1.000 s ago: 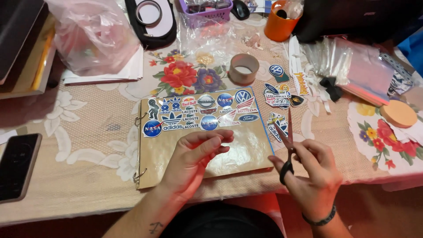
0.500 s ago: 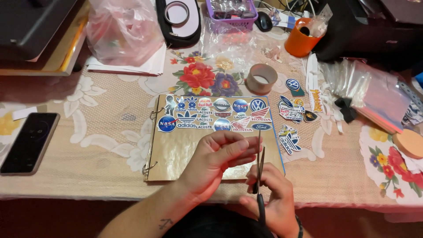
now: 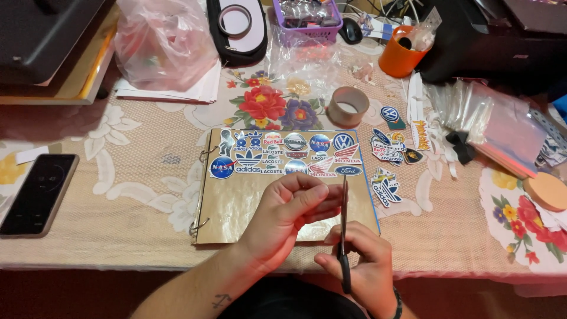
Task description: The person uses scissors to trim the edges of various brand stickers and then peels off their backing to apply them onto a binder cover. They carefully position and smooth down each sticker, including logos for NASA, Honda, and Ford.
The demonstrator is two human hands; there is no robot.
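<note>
Scissors (image 3: 344, 224) now upright, blades shut.

Table (image 3: 118, 224), lace floral cloth; reddish floor, perhaps.

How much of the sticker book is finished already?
Done: stickers fill the top strip of the brown notebook cover. In hand: the left hand pinches a small piece, mostly hidden, while the right hand holds scissors upright beside it. Left: most of the cover below is bare, and loose stickers lie on the tablecloth to its right.
</note>
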